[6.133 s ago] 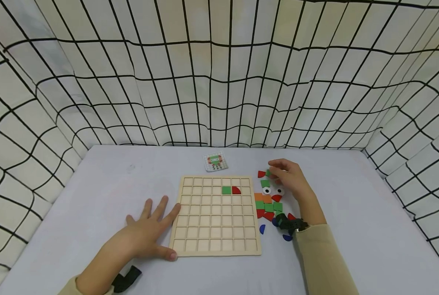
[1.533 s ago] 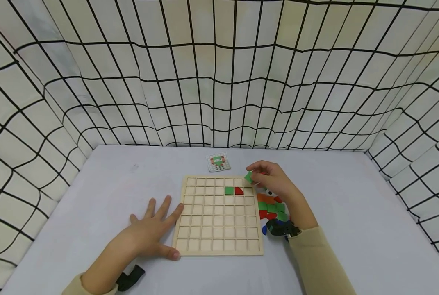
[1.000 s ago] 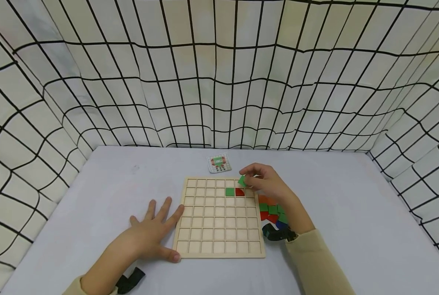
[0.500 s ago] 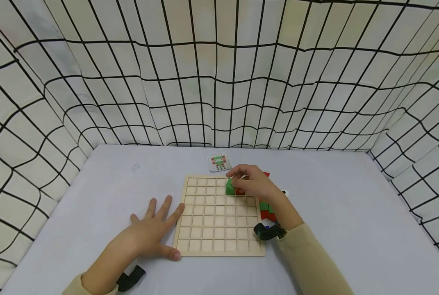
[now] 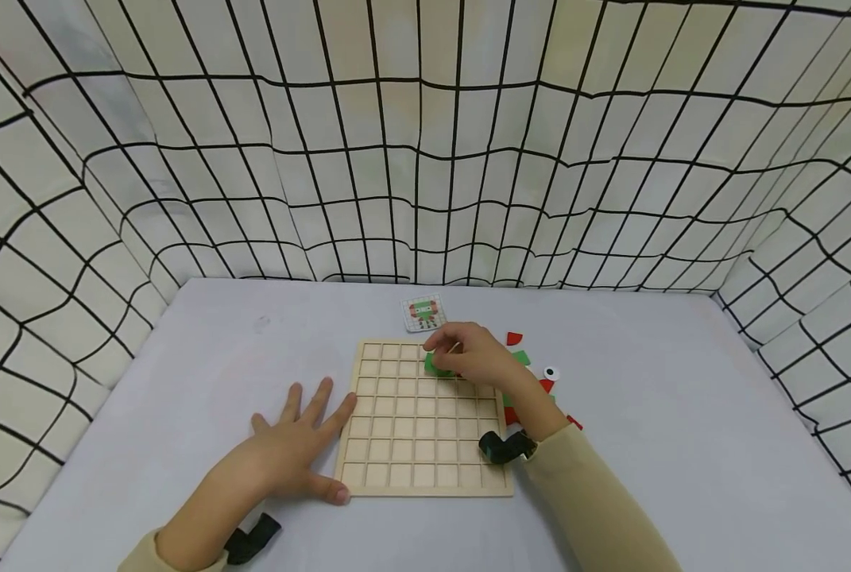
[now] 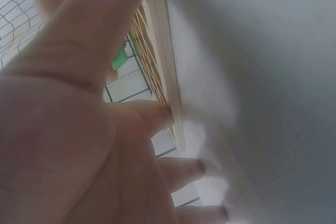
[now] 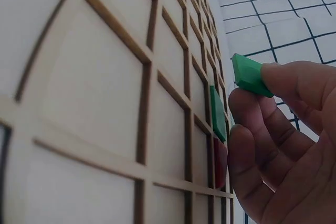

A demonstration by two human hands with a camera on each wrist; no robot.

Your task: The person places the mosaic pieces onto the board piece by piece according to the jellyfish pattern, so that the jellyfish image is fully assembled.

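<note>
A wooden grid board [image 5: 414,429] lies on the white table, divided into square cells. My left hand [image 5: 282,453] is spread flat at its left side, thumb and index fingertip at the frame. Above the upper part of the board, my right hand [image 5: 468,353] pinches a green square tile [image 7: 249,74] between thumb and fingers. In the right wrist view that tile is held clear of the grid. Below it, another green tile [image 7: 217,114] and a red quarter-round tile [image 7: 220,163] sit in neighbouring cells; the right hand largely covers them in the head view.
Behind the board lies a small pattern card [image 5: 424,313]. To its right are loose pieces, including a red piece [image 5: 514,338], a green piece [image 5: 521,357] and a white eye disc [image 5: 551,373], partly hidden by the right arm. Black netting [image 5: 425,159] over white sheeting surrounds the table.
My right hand picked up a green tile from the loose pieces at the right and carried it leftward over the board's upper rows. The left hand has stayed at the board's left edge.
</note>
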